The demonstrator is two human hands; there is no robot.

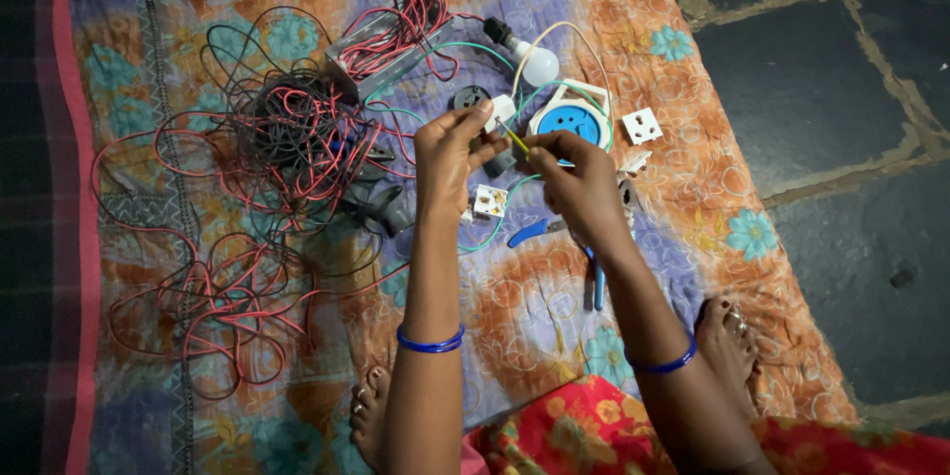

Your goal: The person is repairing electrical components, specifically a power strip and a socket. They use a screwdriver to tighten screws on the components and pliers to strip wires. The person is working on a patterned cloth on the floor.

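Note:
My left hand [450, 153] pinches a small white electrical part [500, 111] with a green wire [495, 228] trailing from it. Just to its right, my right hand [582, 183] grips a yellow-handled screwdriver [515, 140] whose tip points at that part. Both hands hover over a flowered cloth [554, 307]. Beneath them lie a white socket piece [490, 201] and blue-handled pliers [529, 231]. A blue bangle sits on each wrist.
A tangle of red and black wires [267, 158] covers the cloth's left side. At the back are a grey metal box [381, 54] with wires, a white bulb [539, 66], a round blue-and-white extension reel [571, 117] and a white socket [642, 125]. Dark stone floor [841, 139] lies to the right; my bare feet rest near the front.

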